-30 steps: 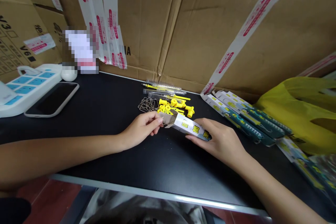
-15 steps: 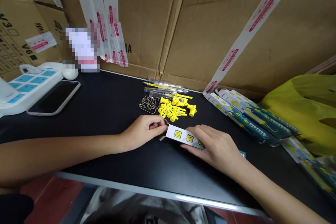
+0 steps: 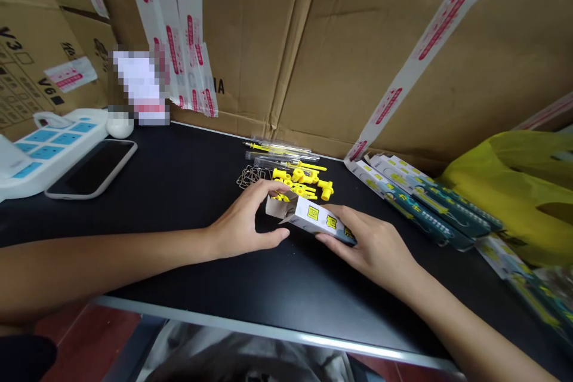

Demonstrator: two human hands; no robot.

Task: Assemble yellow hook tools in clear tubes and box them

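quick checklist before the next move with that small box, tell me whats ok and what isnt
1. Box held by the right hand: ok.
2. End flap folded out, box end open: ok.
3. Left hand clear of the flap: cannot tell, they overlap in this view.
4. Box interior readable: not ok, mostly hidden.
5. Yellow parts fully in view: not ok, some are covered.
6. Phone clear of both hands: ok.

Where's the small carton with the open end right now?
In the head view, the small carton is just right of centre, held in the right hand, open end toward the left hand, on the near side of the yellow plastic parts.
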